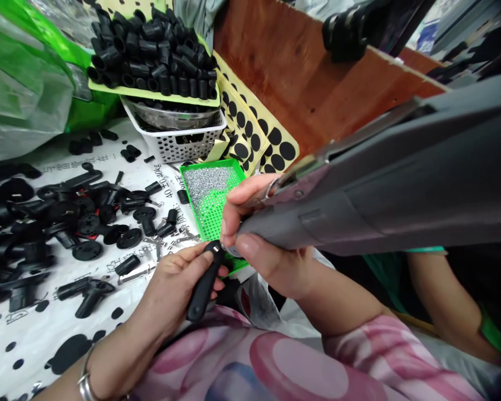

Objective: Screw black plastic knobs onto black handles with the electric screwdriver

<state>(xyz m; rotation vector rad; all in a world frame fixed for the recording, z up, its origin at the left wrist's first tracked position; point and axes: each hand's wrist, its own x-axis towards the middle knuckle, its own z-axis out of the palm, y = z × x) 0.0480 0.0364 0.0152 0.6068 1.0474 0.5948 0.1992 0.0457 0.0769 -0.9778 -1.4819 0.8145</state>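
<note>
My left hand [179,284] is closed on a black plastic handle [206,284], a long rounded piece with a small slot near its upper end. The thumb presses beside that slot. Wrapped round the front of a grey electric screwdriver [317,217], my right hand [263,245] keeps its nose right at the handle's upper end. The tool's big body runs off to the right, close to the camera. I cannot tell whether its tip touches the handle. Just beyond both hands lies a green perforated tray [212,223] of small silvery screws [206,184].
Black plastic parts [87,217] and metal strips [150,262] cover the white printed sheet [146,301] at left. Behind stand a white basket [183,145] and a yellow tray heaped with black tubes [150,50]. Sticker sheets [271,139] lean by a brown board [284,72]. A co-worker's arm [446,301] shows at right.
</note>
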